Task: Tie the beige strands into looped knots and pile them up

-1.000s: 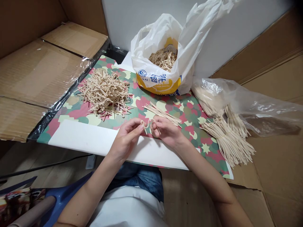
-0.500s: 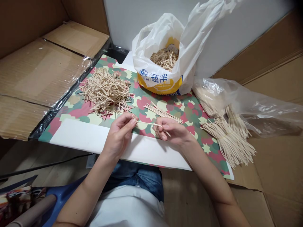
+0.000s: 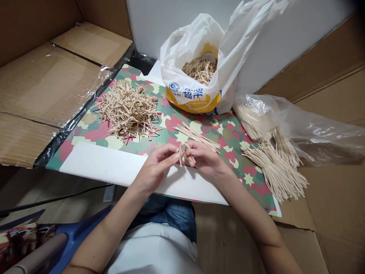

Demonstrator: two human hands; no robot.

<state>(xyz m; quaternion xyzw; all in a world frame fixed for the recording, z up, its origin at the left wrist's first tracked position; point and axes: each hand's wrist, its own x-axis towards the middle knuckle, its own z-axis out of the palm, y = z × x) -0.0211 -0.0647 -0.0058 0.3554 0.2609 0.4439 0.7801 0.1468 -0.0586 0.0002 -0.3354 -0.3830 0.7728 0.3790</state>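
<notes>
Between my two hands a thin pale stick (image 3: pixel 184 144) is bent into loops, above the front edge of the camouflage-patterned sheet (image 3: pixel 159 89). My left hand (image 3: pixel 161 163) pinches one looped end between thumb and fingers. Close on its right, my right hand (image 3: pixel 203 156) is closed on the other part of the same stick. Several straight sticks (image 3: pixel 196 136) lie just beyond my right hand. A heap of short bent pieces (image 3: pixel 128 110) sits on the sheet's left side.
A white plastic bag (image 3: pixel 194 91) holding short pieces stands at the back. To the right lie tied stick bundles (image 3: pixel 273 171) and a clear bag (image 3: pixel 308 129). Cardboard (image 3: pixel 57 83) borders the left side. A white strip (image 3: pixel 99 163) runs along the front edge.
My left hand has moved right, close to my right hand. The stick, stretched nearly straight between them before, is now curved into loops.
</notes>
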